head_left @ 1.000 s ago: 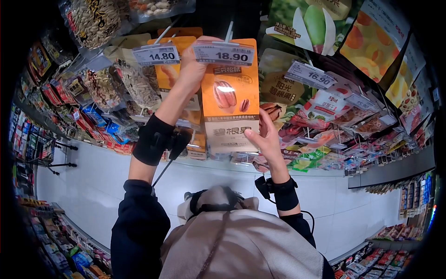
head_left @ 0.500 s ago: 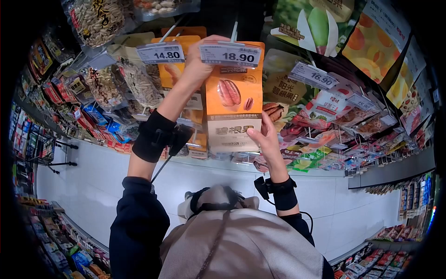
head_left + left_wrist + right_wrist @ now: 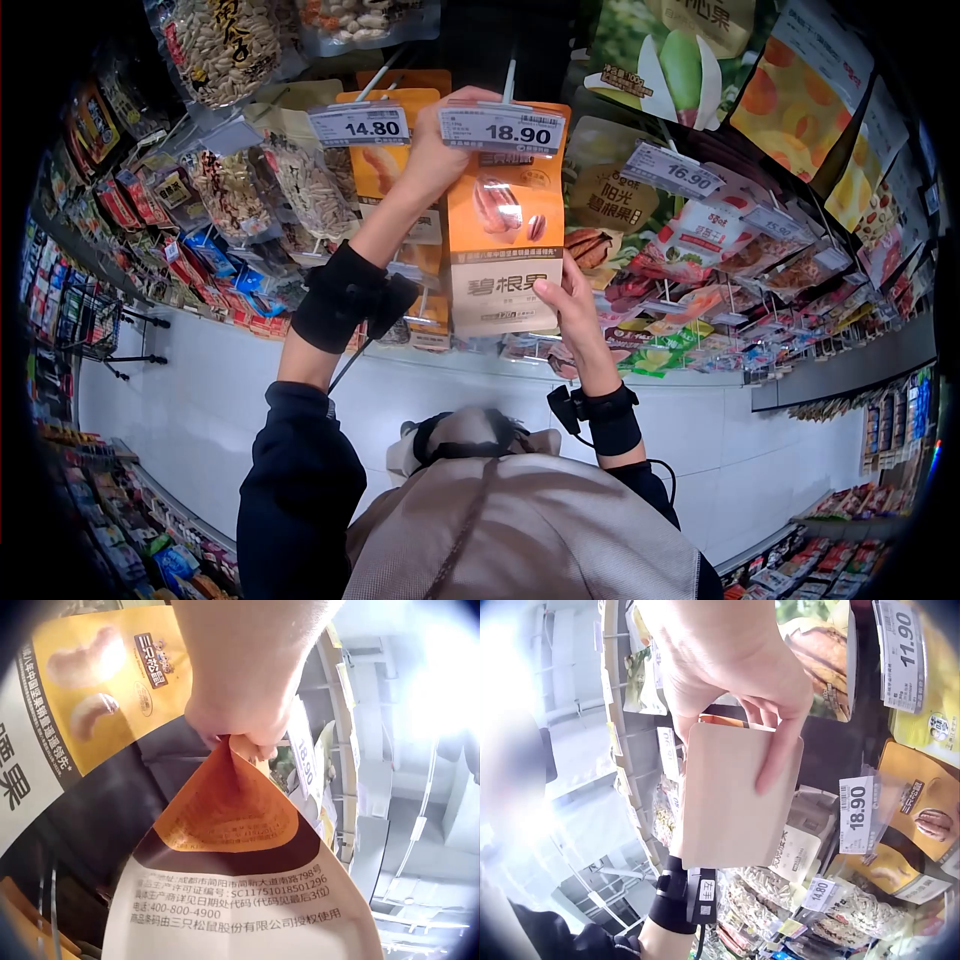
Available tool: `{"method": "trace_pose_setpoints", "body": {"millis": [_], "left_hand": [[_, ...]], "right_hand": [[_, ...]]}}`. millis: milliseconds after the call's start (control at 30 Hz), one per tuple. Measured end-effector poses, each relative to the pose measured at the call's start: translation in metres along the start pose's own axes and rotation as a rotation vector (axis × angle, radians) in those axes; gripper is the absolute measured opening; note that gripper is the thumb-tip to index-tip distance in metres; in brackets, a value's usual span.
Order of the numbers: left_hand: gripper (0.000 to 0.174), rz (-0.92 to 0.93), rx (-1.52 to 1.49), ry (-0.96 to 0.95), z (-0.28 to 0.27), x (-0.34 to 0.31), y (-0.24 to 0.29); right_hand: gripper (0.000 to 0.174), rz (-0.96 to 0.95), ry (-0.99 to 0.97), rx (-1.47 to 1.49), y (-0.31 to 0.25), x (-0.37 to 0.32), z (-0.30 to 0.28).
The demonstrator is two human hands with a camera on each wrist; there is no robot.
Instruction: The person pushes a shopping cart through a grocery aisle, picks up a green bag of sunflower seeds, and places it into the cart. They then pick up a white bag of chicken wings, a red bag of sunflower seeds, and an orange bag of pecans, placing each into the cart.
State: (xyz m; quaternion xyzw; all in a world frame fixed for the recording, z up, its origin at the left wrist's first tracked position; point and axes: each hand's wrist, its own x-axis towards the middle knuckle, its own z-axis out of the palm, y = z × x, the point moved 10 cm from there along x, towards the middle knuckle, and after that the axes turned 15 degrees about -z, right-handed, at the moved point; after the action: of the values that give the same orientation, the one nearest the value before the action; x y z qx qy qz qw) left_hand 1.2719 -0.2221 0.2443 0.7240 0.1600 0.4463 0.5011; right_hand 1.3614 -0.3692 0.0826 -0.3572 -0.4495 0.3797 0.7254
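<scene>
An orange and cream snack pouch (image 3: 495, 255) with pecans printed on its front hangs upright below an 18.90 price tag (image 3: 503, 128). Its top corner is pinched by my left hand (image 3: 440, 150), whose fingertips are hidden behind the tag in the head view. In the left wrist view, the fingers grip the pouch (image 3: 232, 922) just above its folded orange side. My right hand (image 3: 574, 308) holds the lower right edge, thumb on the front. From the right wrist, the pouch's flat cream bottom (image 3: 739, 802) shows between thumb and fingers.
A metal peg (image 3: 510, 80) sticks out above the pouch. Similar orange pouches (image 3: 375, 165) hang to the left under a 14.80 tag (image 3: 360, 124); green pecan bags (image 3: 600, 190) hang to the right. A shopping cart (image 3: 100, 325) stands far left on the pale floor (image 3: 200, 400).
The shelf, pouch and left hand have shifted slightly right and down in the head view. Both hands keep their hold on the pouch.
</scene>
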Motion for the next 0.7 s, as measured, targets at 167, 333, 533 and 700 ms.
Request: {"method": "trace_pose_setpoints", "body": {"millis": [167, 333, 533, 700], "left_hand": [[0.026, -0.106, -0.02, 0.048, -0.008, 0.008, -0.025], [0.039, -0.361, 0.01, 0.126, -0.004, -0.024, -0.046], [0.063, -0.358, 0.154, 0.051, 0.014, -0.081, -0.045], [0.058, -0.246, 0.29, 0.012, 0.018, -0.123, -0.041]], "right_hand": [[0.056, 0.002, 0.031, -0.009, 0.0, 0.003, -0.001], [0.055, -0.053, 0.088, -0.07, -0.008, 0.014, -0.007], [0.057, -0.108, 0.157, -0.097, -0.012, 0.032, -0.005], [0.06, -0.128, 0.206, -0.162, 0.005, 0.05, -0.012]]}}
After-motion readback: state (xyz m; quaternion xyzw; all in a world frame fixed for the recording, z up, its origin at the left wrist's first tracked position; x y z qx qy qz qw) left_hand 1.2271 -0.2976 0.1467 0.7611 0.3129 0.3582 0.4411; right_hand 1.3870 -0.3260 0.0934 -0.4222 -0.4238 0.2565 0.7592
